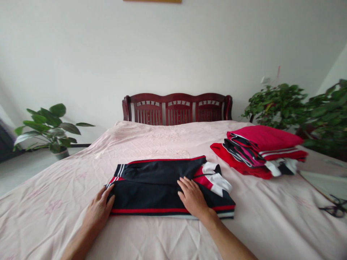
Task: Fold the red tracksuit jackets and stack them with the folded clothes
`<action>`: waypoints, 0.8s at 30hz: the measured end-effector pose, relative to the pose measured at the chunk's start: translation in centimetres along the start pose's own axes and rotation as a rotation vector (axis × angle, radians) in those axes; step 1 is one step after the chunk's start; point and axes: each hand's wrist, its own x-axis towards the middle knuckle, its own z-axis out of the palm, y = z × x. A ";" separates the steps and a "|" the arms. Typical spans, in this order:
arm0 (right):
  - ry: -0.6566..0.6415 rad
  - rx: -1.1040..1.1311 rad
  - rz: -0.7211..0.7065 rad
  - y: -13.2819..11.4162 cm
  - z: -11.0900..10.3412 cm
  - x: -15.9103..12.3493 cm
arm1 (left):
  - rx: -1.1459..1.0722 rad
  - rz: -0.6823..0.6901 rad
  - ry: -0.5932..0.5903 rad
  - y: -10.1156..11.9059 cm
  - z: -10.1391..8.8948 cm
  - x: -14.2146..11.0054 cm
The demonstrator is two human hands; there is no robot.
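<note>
Clock face is centred on you, 12 straight ahead. Your folded navy sports garment with red and white stripes (168, 191) lies flat on the pink floral bedspread (151, 234), at 12 and close in. Its long axis runs 9 to 3, square across the bed. A red-piped fold edge faces 12, a straight red-and-white hem faces 6, and white-and-red panels bunch at the 3 end.

Your left hand (99, 209) is open, fingers apart, its fingertips against the garment's 9 end. It has no grip. Your right hand (192, 196) is open and palm-down on the garment's right half, fingers spread. It is pressing flat, not pinching anything.

Around you: a stack of folded red and navy clothes (260, 151) sits on the bedspread at 1, just past the garment's 3 end and not touching it. It is the nearest thing on that side. A dark red wooden headboard (177, 108) stands at 12, far end of the bed. A broad-leaf potted plant (47, 126) stands at 11, off the bed. Bushy green plants (276, 106) fill 1 to 2. A small black object at 3, probably scissors (332, 206), lies well right; view is poor there.
</note>
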 end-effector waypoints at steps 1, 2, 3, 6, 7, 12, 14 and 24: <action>-0.002 0.000 0.001 0.0 0.0 0.0 | 0.001 0.000 -0.003 0.0 0.0 0.0; -0.004 0.000 0.002 0.0 -0.1 0.0 | 0.003 -0.001 -0.007 0.0 0.0 0.0; -0.007 0.001 0.004 0.0 -0.1 0.0 | 0.004 -0.001 -0.012 0.1 -0.1 0.0; -0.017 0.001 0.007 -0.1 -0.2 0.0 | 0.010 0.003 -0.022 0.1 -0.1 0.0; -0.020 0.001 0.009 -0.1 -0.3 0.0 | 0.011 0.004 -0.021 0.2 -0.2 0.0; -0.029 0.002 0.013 -0.2 -0.4 0.0 | 0.014 0.003 -0.025 0.1 -0.2 0.0; -0.027 0.004 0.011 -0.1 -0.3 0.0 | 0.015 0.003 -0.032 0.1 -0.2 -0.1; -0.008 0.002 0.004 0.0 0.0 0.1 | 0.014 0.010 -0.040 0.1 -0.2 -0.1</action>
